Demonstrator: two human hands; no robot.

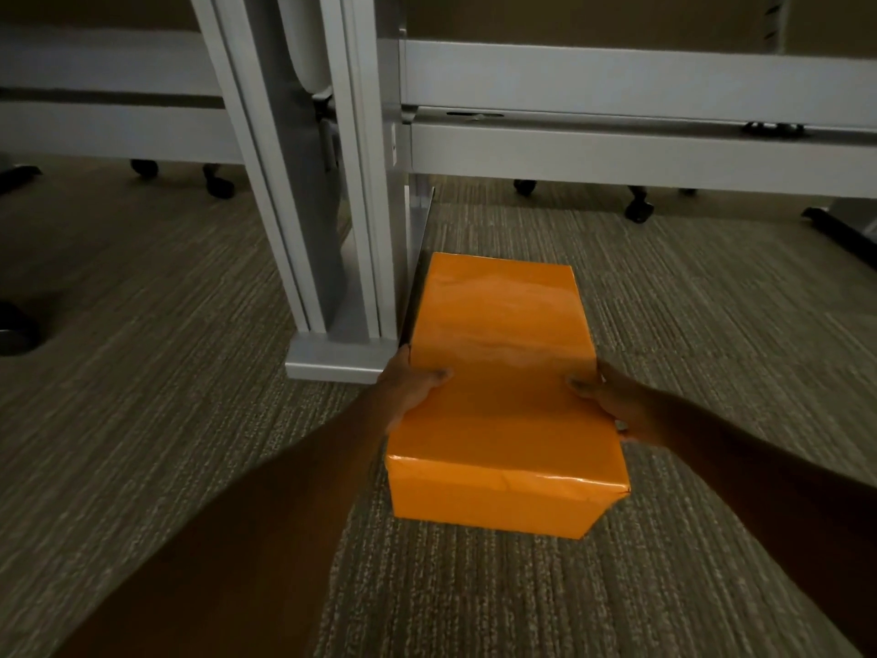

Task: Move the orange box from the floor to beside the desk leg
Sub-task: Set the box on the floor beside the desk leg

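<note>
Floor (pixel 166 287): grey striped carpet covers the whole lower view; it carries the frame, the box and a few chair castors (pixel 218 185) at the back, well apart from the work.
Desk frame (pixel 617 149): pale grey rails run across the top of the view, with no worktop surface visible from this low angle.
Desk leg (pixel 332 206): a tall pale grey upright ending in a flat foot plate (pixel 339 360) on the carpet, left of the box.
Orange box (pixel 503 387): a long carton in glossy orange wrap, lying lengthwise away from the person. Its far left edge sits just beside the leg; the near end angles slightly out to the right. Whether its base rests fully on the carpet or is a little lifted cannot be told.
Left hand (pixel 413 387): closed around the box's left side near the middle, thumb on the top face, fingers hidden down the side, close to the foot plate.
Right hand (pixel 612 396): clasped on the right side opposite, thumb on top, fingers hidden below the edge.
Step in hand: judged as the final placing, the box being almost at its spot.
How to do it well: keep even pressure from both sides so the slick wrap does not slip; swing the near end left until the long side lies parallel to the leg; mind the left knuckles against the foot plate; set the base flat before letting go.
Risk: the left fingers could be pinched between box and plate.
</note>
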